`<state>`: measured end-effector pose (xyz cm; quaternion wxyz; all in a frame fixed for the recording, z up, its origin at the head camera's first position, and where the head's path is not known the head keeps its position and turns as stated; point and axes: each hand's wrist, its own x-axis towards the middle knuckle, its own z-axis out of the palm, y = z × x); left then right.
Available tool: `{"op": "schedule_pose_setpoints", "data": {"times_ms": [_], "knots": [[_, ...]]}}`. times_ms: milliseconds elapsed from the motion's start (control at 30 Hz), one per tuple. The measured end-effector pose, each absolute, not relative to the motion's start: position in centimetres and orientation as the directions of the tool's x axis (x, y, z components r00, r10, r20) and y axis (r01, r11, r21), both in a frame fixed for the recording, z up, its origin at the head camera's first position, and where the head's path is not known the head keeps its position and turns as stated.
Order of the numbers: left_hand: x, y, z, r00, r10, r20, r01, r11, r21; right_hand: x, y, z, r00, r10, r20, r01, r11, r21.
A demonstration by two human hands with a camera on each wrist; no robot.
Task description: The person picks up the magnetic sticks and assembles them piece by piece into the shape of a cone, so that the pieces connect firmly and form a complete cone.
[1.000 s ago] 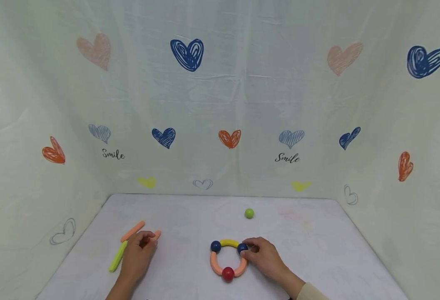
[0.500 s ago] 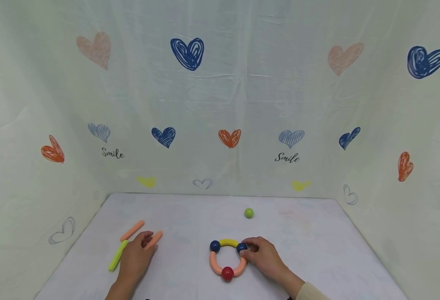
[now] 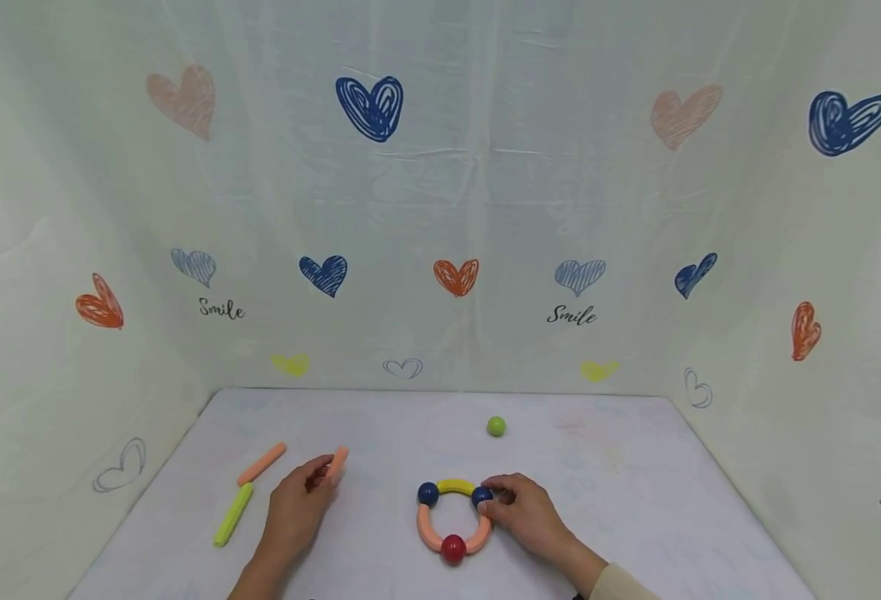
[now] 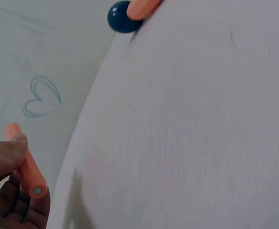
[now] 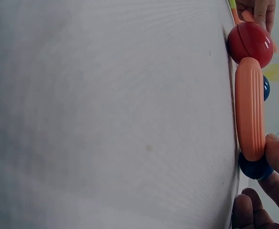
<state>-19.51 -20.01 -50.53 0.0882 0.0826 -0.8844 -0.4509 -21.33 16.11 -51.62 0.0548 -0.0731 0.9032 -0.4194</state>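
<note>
My left hand (image 3: 295, 511) pinches an orange stick (image 3: 338, 463) between thumb and fingers; the left wrist view shows the stick (image 4: 30, 172) tilted, with a small metallic dot on its near end. My right hand (image 3: 528, 514) grips the right dark blue ball (image 3: 482, 496) of a ring lying on the table. In that ring are another blue ball (image 3: 428, 493), a yellow curved piece (image 3: 455, 485), a red ball (image 3: 453, 549) and two orange curved pieces. In the right wrist view my thumb and fingers hold the blue ball (image 5: 255, 168) beside an orange piece (image 5: 250, 109).
A second orange stick (image 3: 262, 464) and a yellow-green stick (image 3: 233, 515) lie on the table left of my left hand. A green ball (image 3: 496, 427) sits behind the ring. A white curtain (image 3: 410, 208) printed with hearts surrounds the table (image 3: 598, 467) at the back and sides.
My left hand has lifted the orange stick and carried it right, away from the other sticks; the stick now stands steeper. My right hand stays on the blue ball.
</note>
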Motion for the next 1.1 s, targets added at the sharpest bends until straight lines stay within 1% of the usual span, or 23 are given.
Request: {"op": "schedule_pose_setpoints", "data": {"times_ms": [200,333,500,633,800,1033,1100], "knots": [[-20.1,-16.4,-49.8,-0.983,-0.164,0.08,0.0,0.438,0.899,-21.4,16.0,-51.7,-0.984,-0.174,-0.043,-0.08,0.643,-0.761],[-20.4,-13.8,-49.6,-0.987,-0.133,0.094,0.039,0.371,0.928,-21.4,16.0,-51.7,-0.984,-0.173,-0.045,-0.079,0.645,-0.761],[-20.6,-11.1,-49.4,-0.988,-0.118,0.104,0.056,0.35,0.935,-21.4,16.1,-51.8,-0.983,-0.178,-0.041,-0.085,0.64,-0.763],[-20.7,-9.8,-49.5,-0.988,-0.103,0.118,0.077,0.332,0.94,-21.4,16.1,-51.9,-0.983,-0.18,-0.039,-0.086,0.637,-0.766],[-21.0,-8.9,-49.8,-0.988,-0.077,0.136,0.103,0.327,0.939,-21.5,16.1,-51.9,-0.983,-0.177,-0.043,-0.081,0.638,-0.766],[-20.9,-8.3,-50.3,-0.984,0.005,0.178,0.17,0.327,0.93,-21.4,16.0,-51.8,-0.984,-0.17,-0.048,-0.073,0.64,-0.765],[-20.8,-8.3,-50.4,-0.984,0.02,0.176,0.173,0.341,0.924,-21.4,16.0,-51.8,-0.984,-0.169,-0.046,-0.074,0.638,-0.766]]}}
